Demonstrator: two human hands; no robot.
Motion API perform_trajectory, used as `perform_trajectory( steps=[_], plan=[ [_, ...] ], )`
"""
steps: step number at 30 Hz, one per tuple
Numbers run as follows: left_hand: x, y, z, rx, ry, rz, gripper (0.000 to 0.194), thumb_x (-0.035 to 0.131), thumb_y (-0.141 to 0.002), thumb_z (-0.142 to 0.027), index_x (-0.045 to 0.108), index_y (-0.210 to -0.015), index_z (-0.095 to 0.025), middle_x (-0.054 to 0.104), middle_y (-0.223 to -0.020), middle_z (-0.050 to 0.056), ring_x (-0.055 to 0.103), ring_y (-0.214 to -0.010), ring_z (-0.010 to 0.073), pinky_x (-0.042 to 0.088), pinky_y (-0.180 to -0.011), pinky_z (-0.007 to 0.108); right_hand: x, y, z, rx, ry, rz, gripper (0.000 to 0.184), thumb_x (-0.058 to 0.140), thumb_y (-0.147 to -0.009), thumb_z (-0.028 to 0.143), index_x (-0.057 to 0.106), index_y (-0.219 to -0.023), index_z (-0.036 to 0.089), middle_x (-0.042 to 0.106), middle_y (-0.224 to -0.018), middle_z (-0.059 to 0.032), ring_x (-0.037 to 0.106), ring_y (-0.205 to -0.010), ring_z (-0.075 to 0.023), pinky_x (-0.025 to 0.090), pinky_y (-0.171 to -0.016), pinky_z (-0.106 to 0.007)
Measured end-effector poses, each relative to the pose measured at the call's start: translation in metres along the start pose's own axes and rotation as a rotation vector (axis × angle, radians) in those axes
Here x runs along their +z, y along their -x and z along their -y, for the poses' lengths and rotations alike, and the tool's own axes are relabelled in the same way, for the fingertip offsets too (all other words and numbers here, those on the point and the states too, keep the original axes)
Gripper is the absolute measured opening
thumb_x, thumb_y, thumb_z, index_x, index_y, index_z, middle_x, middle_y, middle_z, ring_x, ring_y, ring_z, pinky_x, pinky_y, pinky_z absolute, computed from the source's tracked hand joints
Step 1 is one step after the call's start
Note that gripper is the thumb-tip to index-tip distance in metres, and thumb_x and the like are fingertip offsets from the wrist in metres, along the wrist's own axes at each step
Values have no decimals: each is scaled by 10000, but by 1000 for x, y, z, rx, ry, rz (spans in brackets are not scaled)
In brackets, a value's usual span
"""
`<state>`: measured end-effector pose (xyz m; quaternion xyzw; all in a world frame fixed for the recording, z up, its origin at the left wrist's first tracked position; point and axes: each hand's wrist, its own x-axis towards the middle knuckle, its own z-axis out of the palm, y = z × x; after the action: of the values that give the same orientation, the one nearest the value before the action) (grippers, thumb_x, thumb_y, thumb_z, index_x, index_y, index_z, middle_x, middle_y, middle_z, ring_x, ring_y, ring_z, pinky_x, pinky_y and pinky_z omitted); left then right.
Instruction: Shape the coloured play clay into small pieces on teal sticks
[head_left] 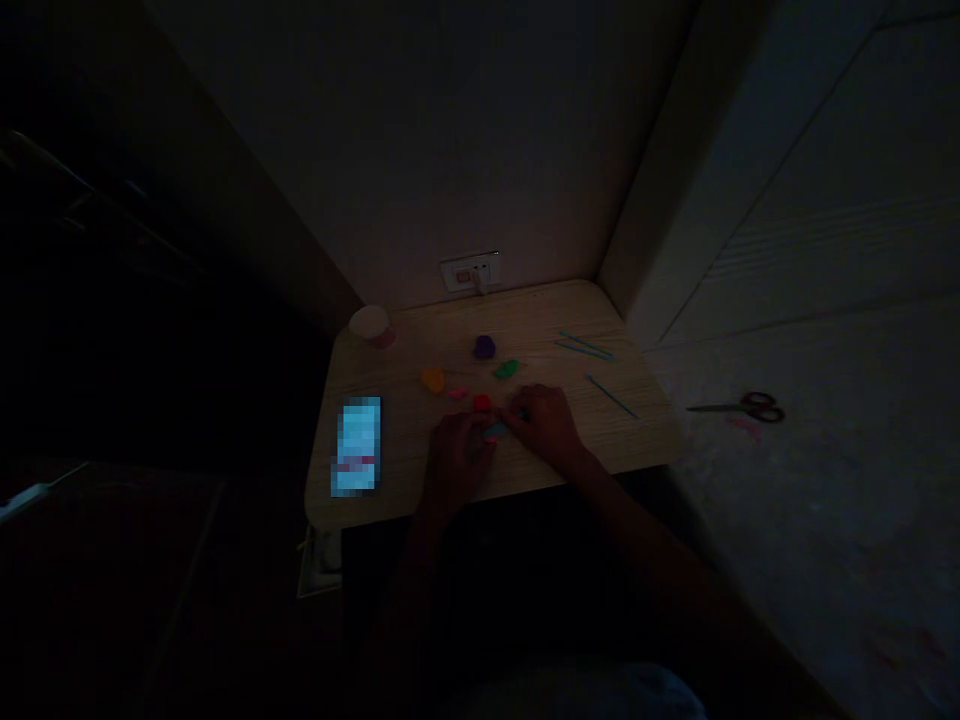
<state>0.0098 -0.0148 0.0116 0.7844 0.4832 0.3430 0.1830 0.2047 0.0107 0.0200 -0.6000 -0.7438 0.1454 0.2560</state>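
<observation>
In the dim head view, my left hand (459, 455) rests low on the small wooden table (405, 470) with its fingers curled inward. My right hand (549, 425) faces it, thumb and fingers pinched together. Between the fingertips lies a small light-blue piece (496, 430), mostly covered. A bright red lump (481, 403) sits just beyond my left fingers, and a bit of pink shows under them. Farther back are a green leaf-shaped piece (506, 369), a purple lump (484, 347), an orange lump (433, 380) and a pink piece (457, 393). Darkness hides exactly what each hand grips.
A lit phone (357, 446) lies at the table's left, below a pale cup (371, 324). Thin blue sticks (611, 396) lie on the right side. Scissors (739, 407) are beyond the right edge. A wall socket (471, 272) with a plug sits behind the table.
</observation>
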Motion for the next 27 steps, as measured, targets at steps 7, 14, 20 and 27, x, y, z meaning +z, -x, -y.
perform_trajectory(
  steps=[7, 14, 20, 27],
  plan=[
    [1, 0, 0, 1, 0, -11, 252, 681, -916, -226, 652, -1166, -232, 730, -1180, 63, 646, -1118, 269, 468, -1051, 474, 1, 0, 1, -10, 47, -38, 347, 641, -997, 427, 731, -754, 197, 734, -850, -61, 623, -903, -227, 323, -811, -341],
    [3, 2, 1, 17, -58, -64, 329, 670, -917, -250, 616, -1240, -214, 714, -1177, 95, 645, -1107, 286, 490, -1021, 478, -4, 5, -1, -11, -133, -85, 289, 545, -1039, 350, 673, -836, 188, 698, -797, -34, 616, -771, -180, 366, -768, -301],
    [-1, 3, -5, 41, -16, -79, 242, 656, -900, -216, 618, -1138, -198, 703, -1094, 89, 653, -1031, 264, 506, -1027, 480, -12, 24, -1, -18, -163, -145, 251, 448, -1047, 266, 680, -989, 189, 716, -962, -85, 645, -864, -214, 445, -798, -311],
    [3, 1, -3, 30, 2, -77, 22, 672, -938, -222, 663, -920, -212, 730, -996, 58, 679, -998, 241, 516, -1056, 481, -23, 63, 16, 133, 16, -121, 256, 477, -1048, 251, 724, -1003, 195, 701, -981, -80, 651, -810, -201, 431, -707, -300]
  ],
)
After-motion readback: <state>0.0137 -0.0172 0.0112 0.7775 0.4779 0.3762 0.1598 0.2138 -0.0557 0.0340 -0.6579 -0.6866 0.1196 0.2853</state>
